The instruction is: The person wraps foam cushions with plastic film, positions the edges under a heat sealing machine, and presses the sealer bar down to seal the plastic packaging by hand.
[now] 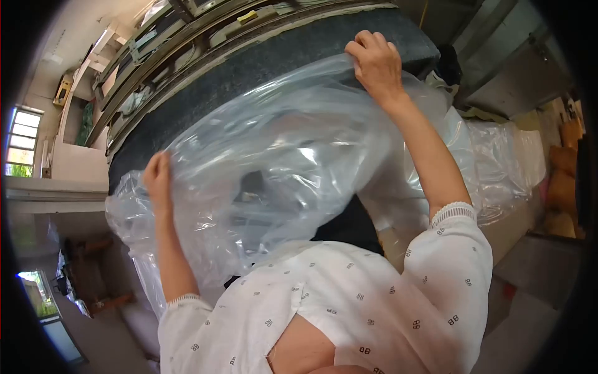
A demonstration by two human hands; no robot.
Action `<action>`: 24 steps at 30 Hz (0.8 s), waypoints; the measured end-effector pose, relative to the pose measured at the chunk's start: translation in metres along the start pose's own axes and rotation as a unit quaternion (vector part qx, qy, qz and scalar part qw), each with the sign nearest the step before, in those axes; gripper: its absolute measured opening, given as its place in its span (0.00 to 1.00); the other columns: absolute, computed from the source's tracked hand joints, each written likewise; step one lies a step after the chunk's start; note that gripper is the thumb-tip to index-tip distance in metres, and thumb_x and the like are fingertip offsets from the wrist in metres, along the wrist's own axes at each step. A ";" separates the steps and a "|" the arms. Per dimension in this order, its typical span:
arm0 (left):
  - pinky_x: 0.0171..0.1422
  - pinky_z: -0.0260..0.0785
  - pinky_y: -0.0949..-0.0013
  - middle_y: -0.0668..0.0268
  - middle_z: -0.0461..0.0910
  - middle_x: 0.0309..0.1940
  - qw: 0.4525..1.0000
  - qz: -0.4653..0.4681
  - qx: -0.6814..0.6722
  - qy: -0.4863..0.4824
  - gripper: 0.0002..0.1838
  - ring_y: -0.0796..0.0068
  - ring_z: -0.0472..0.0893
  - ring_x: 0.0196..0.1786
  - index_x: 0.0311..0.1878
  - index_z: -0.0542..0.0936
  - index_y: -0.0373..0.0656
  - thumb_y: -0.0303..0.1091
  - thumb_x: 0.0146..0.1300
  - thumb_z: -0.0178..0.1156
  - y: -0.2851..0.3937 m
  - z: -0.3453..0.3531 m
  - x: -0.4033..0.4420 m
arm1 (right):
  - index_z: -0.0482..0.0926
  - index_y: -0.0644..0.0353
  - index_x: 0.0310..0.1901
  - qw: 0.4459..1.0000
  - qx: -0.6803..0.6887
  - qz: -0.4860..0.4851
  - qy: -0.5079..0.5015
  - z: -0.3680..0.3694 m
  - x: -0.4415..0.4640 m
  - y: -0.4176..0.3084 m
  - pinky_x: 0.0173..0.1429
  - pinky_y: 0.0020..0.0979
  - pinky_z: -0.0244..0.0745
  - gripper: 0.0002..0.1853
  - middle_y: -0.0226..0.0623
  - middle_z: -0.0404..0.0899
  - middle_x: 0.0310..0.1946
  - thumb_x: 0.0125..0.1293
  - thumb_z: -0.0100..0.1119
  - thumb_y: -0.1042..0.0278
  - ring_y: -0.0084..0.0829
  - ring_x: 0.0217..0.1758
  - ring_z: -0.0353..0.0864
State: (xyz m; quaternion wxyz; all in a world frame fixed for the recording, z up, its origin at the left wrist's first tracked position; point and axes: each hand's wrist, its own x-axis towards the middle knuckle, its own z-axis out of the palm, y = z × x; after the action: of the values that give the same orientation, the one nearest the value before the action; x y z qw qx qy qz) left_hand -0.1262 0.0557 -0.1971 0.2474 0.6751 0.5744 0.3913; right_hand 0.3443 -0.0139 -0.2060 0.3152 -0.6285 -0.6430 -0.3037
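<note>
A large sheet of clear plastic film (280,143) hangs in loose folds between my two hands, in front of my body. My right hand (377,65), at the upper right, is closed on the film's top edge over the dark work surface (249,68). At the left, my left hand (157,174) is closed on the other end of that edge; it is slightly blurred. More of the film drapes down past my left forearm. Behind my right arm, crumpled clear film (504,162) spreads out to the right. Dark cloth (352,227) shows beneath the sheet near my waist.
A long machine frame with metal rails (180,50) runs along the far side of the work surface. On it lies a small yellow object (247,17). A grey metal cabinet (517,75) stands at the upper right. Brown rolls or bags (564,181) are at the far right.
</note>
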 end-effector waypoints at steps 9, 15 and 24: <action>0.45 0.67 0.77 0.69 0.79 0.35 0.948 0.034 0.180 0.260 0.14 0.81 0.73 0.37 0.43 0.79 0.33 0.36 0.64 0.55 -0.077 -0.279 -0.011 | 0.77 0.49 0.24 0.996 -0.005 0.085 -0.010 -0.067 -0.045 -0.042 0.38 0.35 0.67 0.06 0.22 0.74 0.29 0.44 0.56 0.75 0.30 0.37 0.73; 0.46 0.67 0.75 0.65 0.80 0.35 0.962 0.060 0.146 0.225 0.17 0.78 0.75 0.37 0.43 0.79 0.33 0.40 0.64 0.54 -0.100 -0.230 0.060 | 0.70 0.61 0.25 0.833 0.468 0.286 -0.070 -0.177 -0.057 0.034 0.48 0.24 0.63 0.05 0.30 0.72 0.32 0.51 0.43 0.81 0.22 0.38 0.68; 0.40 0.67 0.68 0.64 0.81 0.31 0.944 0.057 0.309 0.103 0.20 0.69 0.78 0.33 0.39 0.81 0.46 0.52 0.60 0.52 -0.223 -0.128 0.160 | 0.70 0.57 0.53 0.872 0.358 0.157 -0.295 -0.119 -0.090 -0.059 0.59 0.31 0.62 0.24 0.31 0.70 0.49 0.54 0.62 0.65 0.30 0.55 0.68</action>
State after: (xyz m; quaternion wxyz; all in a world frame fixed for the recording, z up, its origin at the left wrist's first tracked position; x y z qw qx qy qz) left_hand -0.3545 0.2443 -0.2598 -0.0570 0.7058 0.6501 0.2756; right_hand 0.2888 -0.1645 -0.2027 0.3580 -0.6254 -0.6638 0.2001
